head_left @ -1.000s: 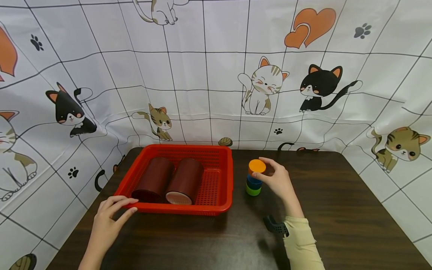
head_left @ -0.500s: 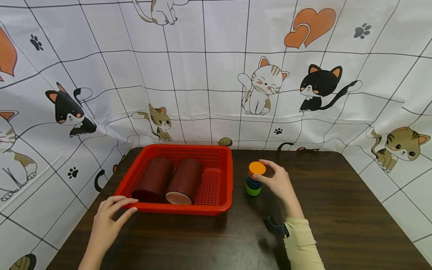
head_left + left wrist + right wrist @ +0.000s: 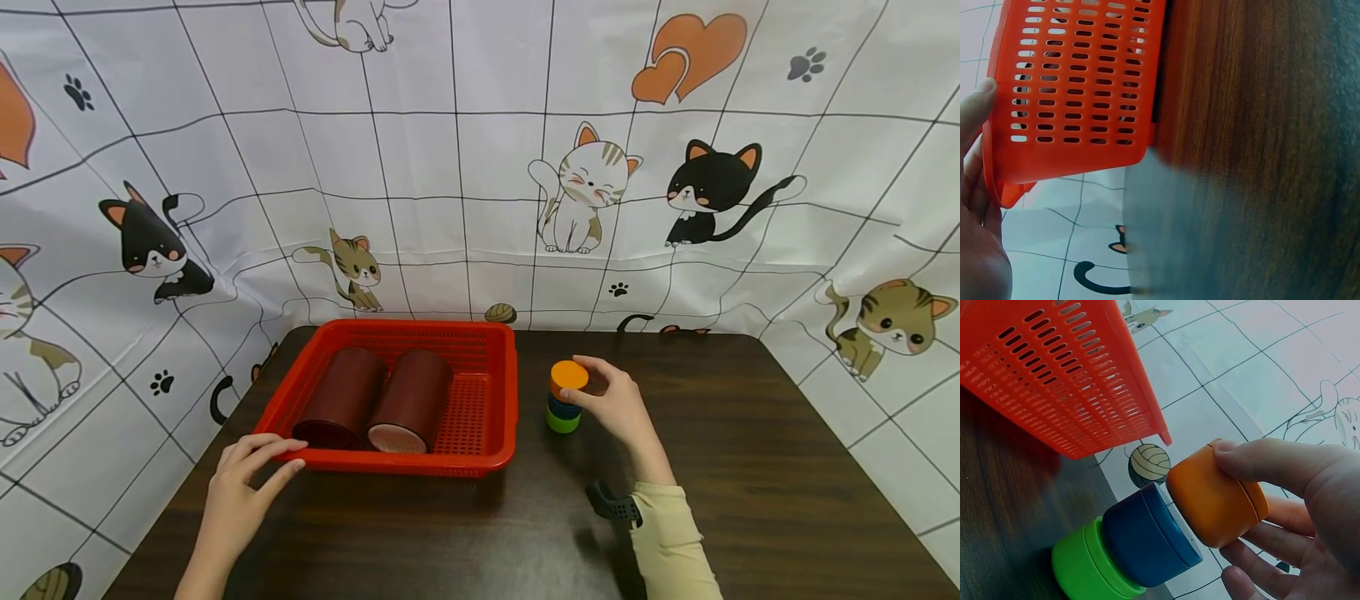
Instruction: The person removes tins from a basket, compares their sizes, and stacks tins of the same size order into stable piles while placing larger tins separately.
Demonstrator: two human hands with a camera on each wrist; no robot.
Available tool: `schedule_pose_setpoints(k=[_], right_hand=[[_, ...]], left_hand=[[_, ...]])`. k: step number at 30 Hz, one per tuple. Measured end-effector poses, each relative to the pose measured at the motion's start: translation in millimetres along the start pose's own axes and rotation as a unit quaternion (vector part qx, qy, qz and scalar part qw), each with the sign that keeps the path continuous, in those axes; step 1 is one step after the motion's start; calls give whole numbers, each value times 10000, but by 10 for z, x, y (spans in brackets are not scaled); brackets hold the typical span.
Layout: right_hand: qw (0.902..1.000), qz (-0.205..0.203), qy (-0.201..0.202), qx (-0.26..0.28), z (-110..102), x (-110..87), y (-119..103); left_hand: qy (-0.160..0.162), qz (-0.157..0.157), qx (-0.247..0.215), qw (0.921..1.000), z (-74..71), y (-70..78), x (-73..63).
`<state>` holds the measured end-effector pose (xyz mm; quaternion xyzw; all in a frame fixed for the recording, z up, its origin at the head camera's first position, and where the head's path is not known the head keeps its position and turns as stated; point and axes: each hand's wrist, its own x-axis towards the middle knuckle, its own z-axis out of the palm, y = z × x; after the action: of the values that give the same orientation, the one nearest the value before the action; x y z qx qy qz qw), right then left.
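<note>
My right hand (image 3: pixel 618 406) pinches a small round orange lidded jar (image 3: pixel 1216 497) between thumb and fingers. The jar is tilted over a blue jar (image 3: pixel 1150 534), with a narrow wedge of space between them in the right wrist view. That blue jar stands on a green one (image 3: pixel 1092 561), which rests on the dark table. At the front left corner of a red plastic basket (image 3: pixel 1075 156), my left hand (image 3: pixel 240 483) holds the rim, thumb outside and fingers on the other side. Two dark brown cylinders (image 3: pixel 343 396) (image 3: pixel 412 400) lie side by side in the basket.
The basket stands left of the jars on a dark wood table (image 3: pixel 525 533). Behind and at both sides hangs a white sheet (image 3: pixel 495 167) with a grid and cartoon cats, reaching the table's edges. A black strap (image 3: pixel 611 504) is on the right wrist.
My right hand has lowered the orange jar slightly and shifted it a little left, closer over the blue jar. The left hand and the basket have stayed in place.
</note>
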<state>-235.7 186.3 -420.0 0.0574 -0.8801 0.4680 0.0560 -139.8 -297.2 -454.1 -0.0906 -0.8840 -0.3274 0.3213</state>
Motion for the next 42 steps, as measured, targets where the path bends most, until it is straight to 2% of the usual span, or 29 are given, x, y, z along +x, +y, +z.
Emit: schedule_pose_setpoints(k=[7, 17, 27, 42], right_hand=[[10000, 59, -76, -22, -12, -15, -1], [9999, -44, -119, 103, -21, -1, 32], [9998, 40, -178, 34, -14, -13, 41], [9996, -80, -227, 130, -14, -21, 62]], left_hand=[[-17, -55, -9, 10000, 1, 4, 0], [-12, 40, -13, 10000, 5, -32, 11], [-17, -57, 22, 10000, -2, -6, 0], [-31, -8, 82, 10000, 8, -19, -5]])
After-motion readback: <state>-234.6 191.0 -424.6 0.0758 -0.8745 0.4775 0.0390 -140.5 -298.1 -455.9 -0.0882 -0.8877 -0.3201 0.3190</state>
